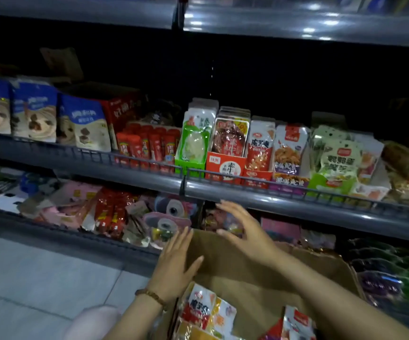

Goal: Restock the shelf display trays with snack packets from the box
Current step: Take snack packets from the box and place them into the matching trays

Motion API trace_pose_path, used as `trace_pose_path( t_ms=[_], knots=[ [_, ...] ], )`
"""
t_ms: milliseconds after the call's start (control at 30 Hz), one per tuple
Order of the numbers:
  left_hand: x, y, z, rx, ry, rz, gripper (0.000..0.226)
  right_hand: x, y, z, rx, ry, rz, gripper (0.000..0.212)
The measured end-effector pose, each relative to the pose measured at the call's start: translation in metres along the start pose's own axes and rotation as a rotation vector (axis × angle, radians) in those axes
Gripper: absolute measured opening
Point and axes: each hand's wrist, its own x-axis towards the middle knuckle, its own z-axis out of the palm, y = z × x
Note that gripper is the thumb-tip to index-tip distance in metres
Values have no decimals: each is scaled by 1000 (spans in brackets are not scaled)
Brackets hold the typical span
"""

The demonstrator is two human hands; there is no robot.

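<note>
Dim shop shelves (296,204) carry display trays (224,168) at centre that look nearly full, yet snack packets (202,307) wait in the box (321,268) at bottom centre, whose flap (223,256) the left hand (176,261) presses flat, right hand (244,229) spread, both holding nothing.

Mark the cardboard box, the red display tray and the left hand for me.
cardboard box (223,261): head view, bare far flap.
red display tray (225,168): head view, front panel.
left hand (174,263): head view, back of the hand.
</note>
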Motion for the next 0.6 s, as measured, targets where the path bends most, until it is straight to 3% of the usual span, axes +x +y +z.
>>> trace_pose_path(
  t_ms=[167, 300, 367, 467, 600],
  knots=[
    [-24, -2, 17, -39, 0, 21, 71, -62, 53, 50, 245, -153, 286, 29],
    [-24, 5, 19, -71, 17, -3, 71, -84, 108, 93, 236, -199, 624, 22],
    [-24, 8, 22, -67, 10, -22, 73, -94, 121, 109, 214, -230, 764, 3],
    [-26, 8, 24, -44, -2, -40, 75, -107, 130, 129, 358, -175, 878, 30],
    [-25, 6, 20, -3, 10, -46, 73, -107, 131, 128, 501, 2, 804, 36]
  ],
)
